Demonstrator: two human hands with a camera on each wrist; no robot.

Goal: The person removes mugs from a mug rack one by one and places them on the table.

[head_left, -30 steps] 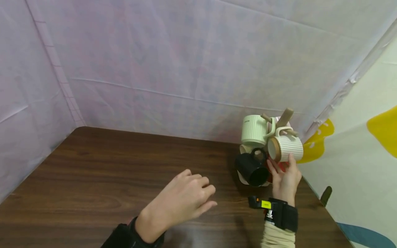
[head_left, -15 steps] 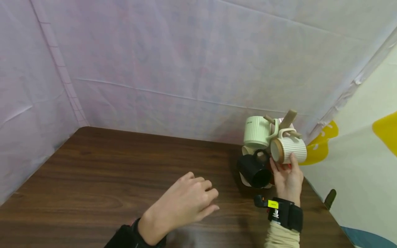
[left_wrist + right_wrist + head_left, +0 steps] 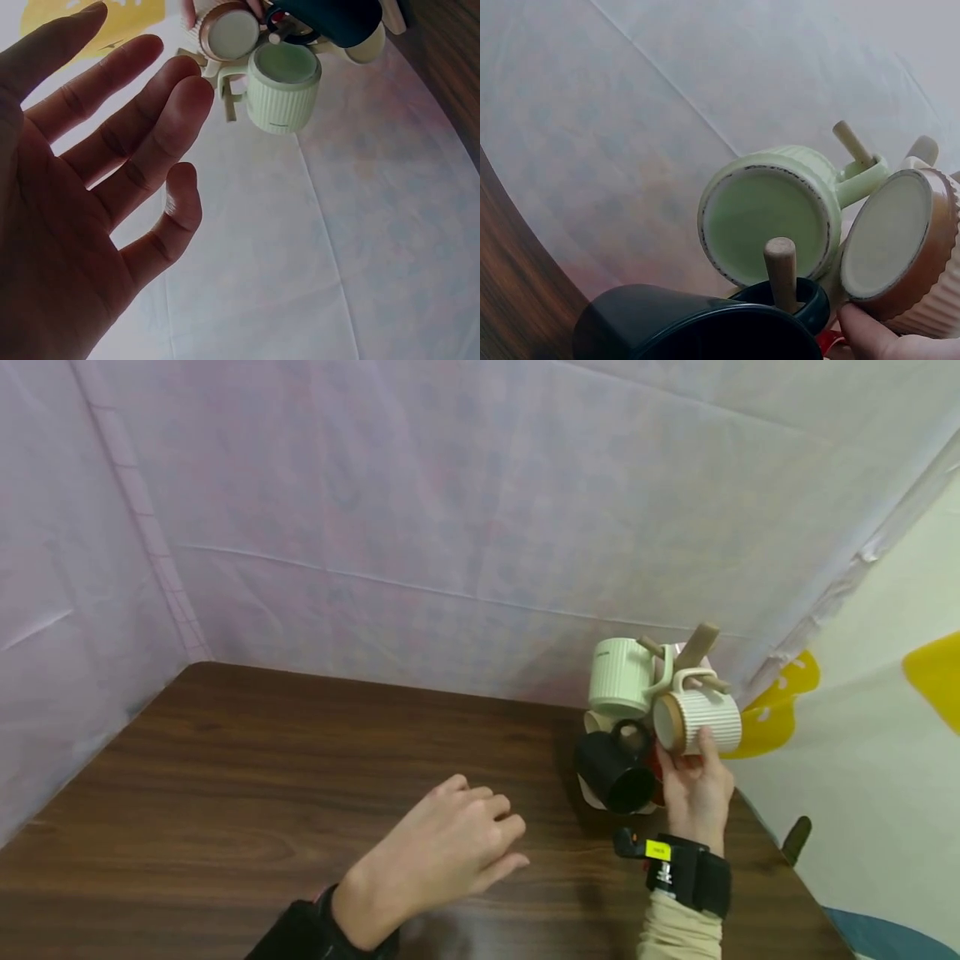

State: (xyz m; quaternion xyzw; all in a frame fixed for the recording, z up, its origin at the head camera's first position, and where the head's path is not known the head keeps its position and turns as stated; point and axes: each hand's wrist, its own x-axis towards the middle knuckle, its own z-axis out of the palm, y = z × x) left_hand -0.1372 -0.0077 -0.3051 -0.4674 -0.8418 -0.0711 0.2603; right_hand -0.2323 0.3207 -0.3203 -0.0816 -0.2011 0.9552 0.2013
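One white mug [image 3: 708,720] sits just above the fingers of the right hand [image 3: 699,793]; partly hidden, they seem curled round it. Releasing it badly seated on the peg [image 3: 716,684] could drop it. The relaxed left hand [image 3: 446,843] is empty.

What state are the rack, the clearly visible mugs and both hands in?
Mug rack: standing upright
Light green ribbed mug: hanging on the rack
Black mug: hanging, tilted, mouth visible
White ribbed mug: sideways, handle over a peg
Right hand: holding the white ribbed mug
Left hand: fingers relaxed, holding nothing
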